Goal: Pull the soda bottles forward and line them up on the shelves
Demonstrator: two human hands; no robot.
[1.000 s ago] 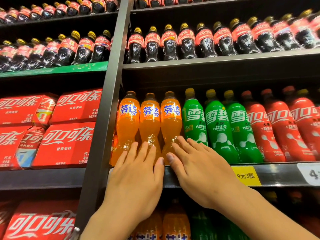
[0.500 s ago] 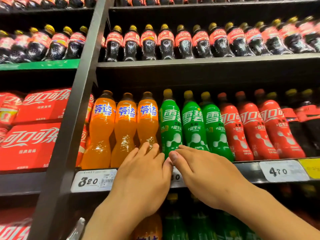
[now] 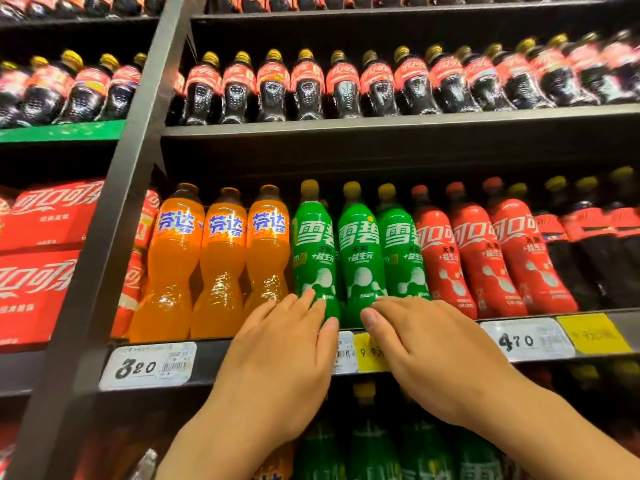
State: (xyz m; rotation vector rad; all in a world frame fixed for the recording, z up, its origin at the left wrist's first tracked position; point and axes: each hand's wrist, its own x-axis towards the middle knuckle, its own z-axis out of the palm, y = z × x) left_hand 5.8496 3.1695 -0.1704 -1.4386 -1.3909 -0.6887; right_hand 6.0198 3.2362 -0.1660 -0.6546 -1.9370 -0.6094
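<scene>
While you're aligning green row at front of middle shelf point(image 3: 221, 355), left hand point(image 3: 277, 351) is touching leftmost green bottle point(image 3: 313, 258), flat, uncurled; right hand point(image 3: 440, 344) likewise touching next green bottle point(image 3: 362, 258). Next: probably nudging both flush with edge.

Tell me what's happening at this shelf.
A person is straightening soda bottles on a store shelf. The left hand lays flat fingers against the leftmost green bottle, and the right hand touches the bases of the two green bottles beside it. Orange bottles on the left and red bottles on the right stand upright near the shelf's front edge.
</scene>
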